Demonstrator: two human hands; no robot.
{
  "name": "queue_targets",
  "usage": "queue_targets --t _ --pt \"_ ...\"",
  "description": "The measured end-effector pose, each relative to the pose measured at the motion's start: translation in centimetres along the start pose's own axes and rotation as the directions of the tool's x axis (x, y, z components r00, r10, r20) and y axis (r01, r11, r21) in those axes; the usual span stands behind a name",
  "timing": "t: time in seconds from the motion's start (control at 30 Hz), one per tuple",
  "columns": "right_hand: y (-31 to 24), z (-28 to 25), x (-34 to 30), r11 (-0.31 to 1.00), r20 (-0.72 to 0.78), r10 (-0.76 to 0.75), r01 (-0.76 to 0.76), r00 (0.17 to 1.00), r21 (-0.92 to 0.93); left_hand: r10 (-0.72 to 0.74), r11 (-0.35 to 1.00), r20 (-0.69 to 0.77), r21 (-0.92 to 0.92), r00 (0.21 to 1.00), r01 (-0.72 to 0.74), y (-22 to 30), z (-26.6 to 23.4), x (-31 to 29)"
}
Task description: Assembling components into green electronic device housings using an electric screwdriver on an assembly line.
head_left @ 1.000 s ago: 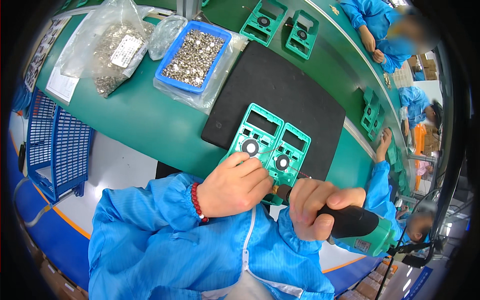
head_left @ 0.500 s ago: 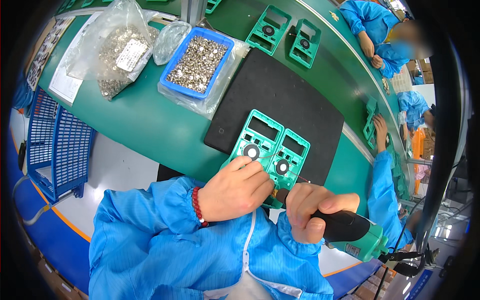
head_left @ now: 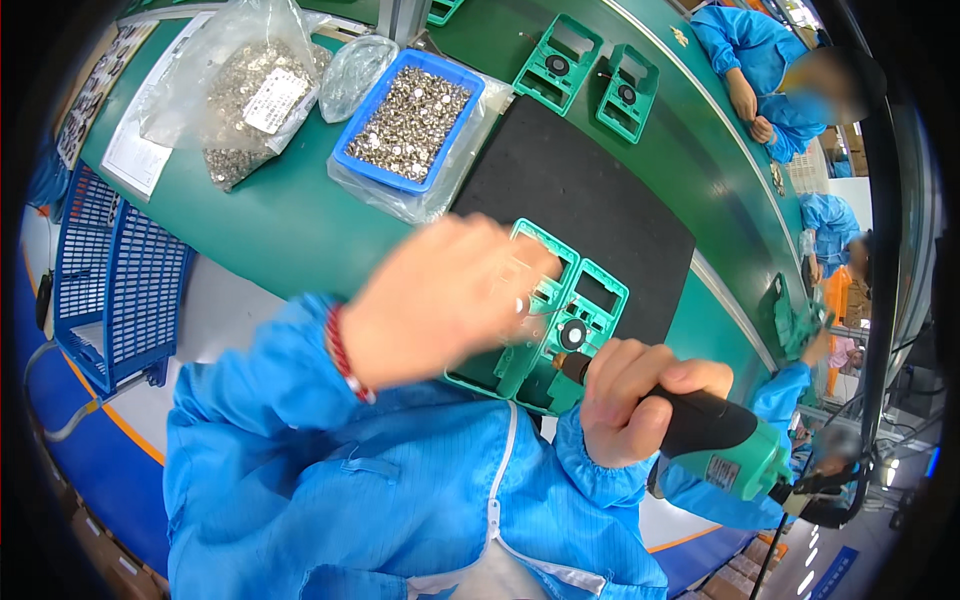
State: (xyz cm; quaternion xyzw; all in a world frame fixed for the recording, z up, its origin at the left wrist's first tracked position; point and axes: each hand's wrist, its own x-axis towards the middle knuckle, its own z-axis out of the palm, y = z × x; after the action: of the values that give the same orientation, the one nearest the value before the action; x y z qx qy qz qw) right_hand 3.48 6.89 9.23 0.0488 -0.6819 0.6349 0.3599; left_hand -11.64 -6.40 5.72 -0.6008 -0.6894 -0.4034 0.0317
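A green plastic housing [head_left: 612,320], in two joined halves, rests on the near edge of a black mat [head_left: 610,190]. A round black speaker with a white centre [head_left: 572,334] sits in its right half, with a thin wire nearby. My right hand [head_left: 640,400] is wrapped round a green and black electric screwdriver [head_left: 735,445], whose tip points at the housing's lower right part. Smeared by motion, my left hand [head_left: 440,300] hovers over the left half and hides much of it. Whether its fingers hold anything cannot be made out.
Beyond my left hand, a blue bin [head_left: 345,165] holds many small silvery metal parts, beside a clear bag [head_left: 240,100] of similar pieces. Two more green housings [head_left: 556,90] lie past the mat. A blue basket [head_left: 140,290] stands at left. Co-workers [head_left: 745,60] sit across the line.
My left hand has lifted off the housing's lower part and moved up and left, now blurred. The right hand keeps its grip on the screwdriver near the housing. The view has shifted slightly.
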Motion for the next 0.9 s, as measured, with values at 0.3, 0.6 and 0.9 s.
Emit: queue_targets --t 0.3,0.6,0.9 --pt "2.3 1.0 -0.7 0.994 -0.128 0.084 -0.074 0.988 0.079 -0.328 0.739 0.061 0.639 0.943 0.216 -12.1 -3.0 1.1" --pt "4.0 1.2 -0.6 0.997 -0.111 0.079 -0.078 0.991 0.011 -0.265 0.783 -0.116 0.553 0.957 0.284 -12.0 -2.6 0.8" --pt "4.4 1.1 -0.7 0.993 -0.122 0.116 -0.116 0.986 0.008 -0.12 0.942 -0.141 0.295 0.983 0.158 -6.3 -2.5 0.2"
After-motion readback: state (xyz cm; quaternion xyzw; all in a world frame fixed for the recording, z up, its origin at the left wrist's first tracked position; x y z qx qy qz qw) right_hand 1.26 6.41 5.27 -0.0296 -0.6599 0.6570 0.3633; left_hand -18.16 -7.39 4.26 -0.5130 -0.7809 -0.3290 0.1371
